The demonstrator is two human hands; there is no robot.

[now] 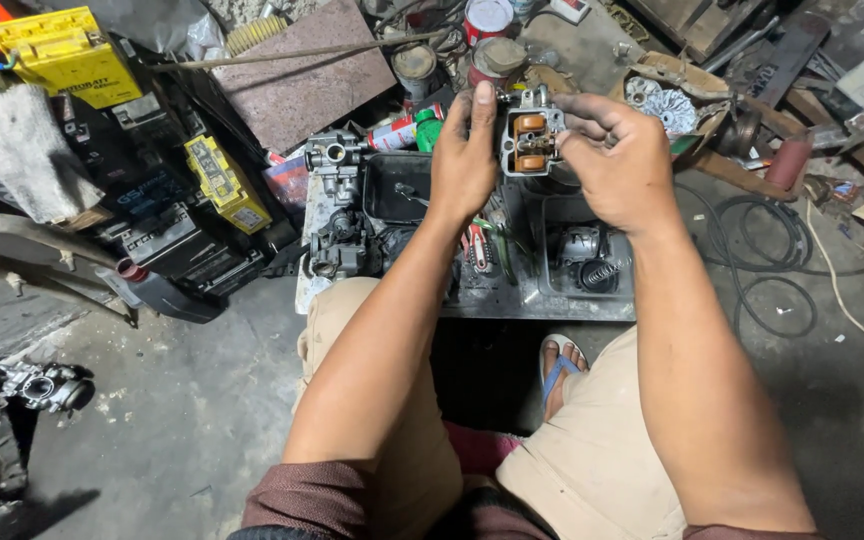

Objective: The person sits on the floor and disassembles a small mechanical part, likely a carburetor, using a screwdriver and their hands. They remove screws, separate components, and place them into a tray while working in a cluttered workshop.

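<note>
I hold a small metal carburetor body up over a low work tray, its open side facing me with two orange-brown floats inside. My left hand grips its left side, thumb up along the edge. My right hand closes on its right side, with fingertips at the floats. Both forearms reach out over my knees in beige trousers.
The low metal tray holds another carburetor, a black dish, a box with a spring and red-handled pliers. Yellow batteries and black cases lie left. Cables coil right. One more carburetor rests on the floor.
</note>
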